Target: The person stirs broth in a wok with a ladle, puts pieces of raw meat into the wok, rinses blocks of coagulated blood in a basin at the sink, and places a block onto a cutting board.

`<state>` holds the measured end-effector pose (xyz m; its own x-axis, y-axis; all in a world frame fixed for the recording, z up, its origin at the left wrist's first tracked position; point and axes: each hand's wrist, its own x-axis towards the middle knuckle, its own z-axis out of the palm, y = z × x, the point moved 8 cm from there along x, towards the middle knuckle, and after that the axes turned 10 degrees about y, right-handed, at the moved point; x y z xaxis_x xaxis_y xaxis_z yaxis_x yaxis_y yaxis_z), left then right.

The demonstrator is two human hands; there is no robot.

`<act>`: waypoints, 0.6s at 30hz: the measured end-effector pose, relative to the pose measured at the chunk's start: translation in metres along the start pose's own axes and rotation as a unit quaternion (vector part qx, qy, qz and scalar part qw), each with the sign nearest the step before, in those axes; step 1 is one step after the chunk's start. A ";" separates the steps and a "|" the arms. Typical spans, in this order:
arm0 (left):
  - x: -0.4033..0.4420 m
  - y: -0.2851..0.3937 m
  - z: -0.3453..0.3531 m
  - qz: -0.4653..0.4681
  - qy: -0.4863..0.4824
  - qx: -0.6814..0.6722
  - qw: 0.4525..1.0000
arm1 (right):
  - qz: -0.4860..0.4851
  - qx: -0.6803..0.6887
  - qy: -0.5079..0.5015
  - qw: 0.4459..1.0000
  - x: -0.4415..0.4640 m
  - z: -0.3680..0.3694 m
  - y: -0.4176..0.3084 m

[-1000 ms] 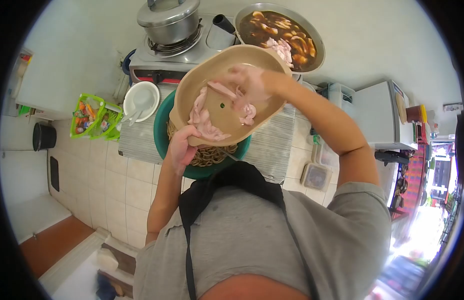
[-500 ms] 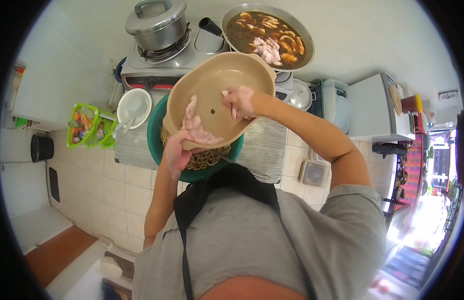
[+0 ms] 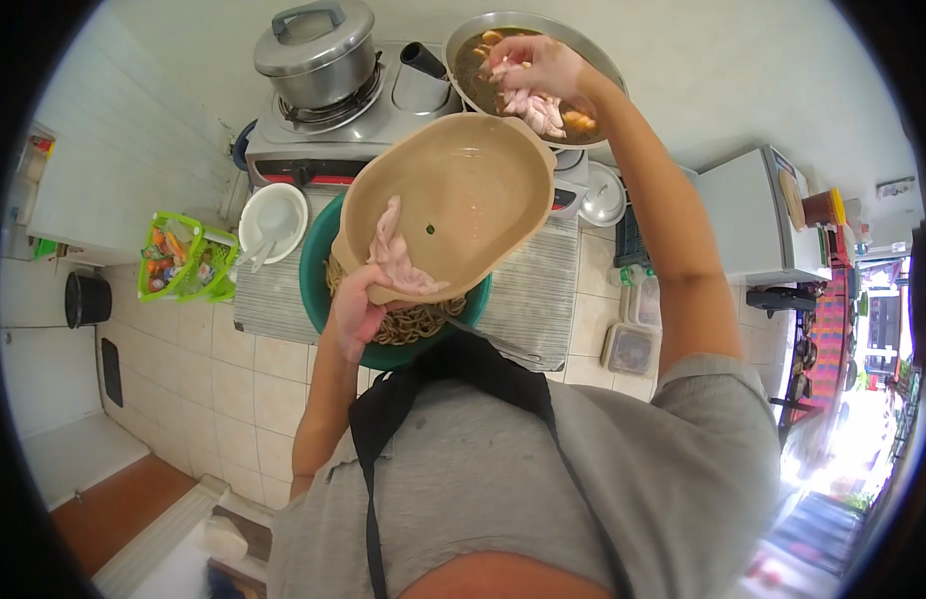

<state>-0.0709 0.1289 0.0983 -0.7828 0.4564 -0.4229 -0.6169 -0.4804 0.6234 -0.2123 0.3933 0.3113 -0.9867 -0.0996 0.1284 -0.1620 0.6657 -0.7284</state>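
Note:
My left hand grips the near left rim of a tan oval bowl, which is tilted above a green basin. Strips of pale raw meat lie along the bowl's left side, near a small green speck. In the basin are brown noodle-like strands, partly hidden by the bowl. Over the wide pan of dark sauce, my right hand holds pale meat in bent fingers. More pale meat rests in the sauce beside brown pieces, just below that hand.
A lidded pot stands on the left burner of the stove. At the left of the ribbed table is a white bowl with a ladle. Green baskets are farther left, and a round lid lies right of the stove.
My right hand has moved up from inside the tan bowl to above the pan, carrying meat. The bowl's right side no longer has meat in it. My left hand still holds the bowl.

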 end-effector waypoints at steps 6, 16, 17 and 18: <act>-0.006 0.000 -0.002 0.007 0.026 -0.003 1.000 | 0.019 -0.351 0.036 0.936 0.073 0.010 0.091; -0.013 0.006 0.004 0.008 0.028 -0.013 0.999 | -0.006 -0.192 -0.044 0.980 0.008 0.042 -0.011; -0.012 0.006 0.006 0.007 0.023 -0.013 1.000 | 0.021 -0.126 -0.139 0.982 -0.021 0.075 -0.030; -0.012 0.006 0.008 0.006 0.023 -0.013 1.000 | -0.051 -0.131 -0.160 0.977 -0.041 0.103 -0.038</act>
<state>-0.0647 0.1263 0.1126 -0.7932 0.4151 -0.4455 -0.6082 -0.5057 0.6118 -0.1667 0.2961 0.2646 -0.9260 -0.3735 -0.0550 -0.2927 0.8023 -0.5202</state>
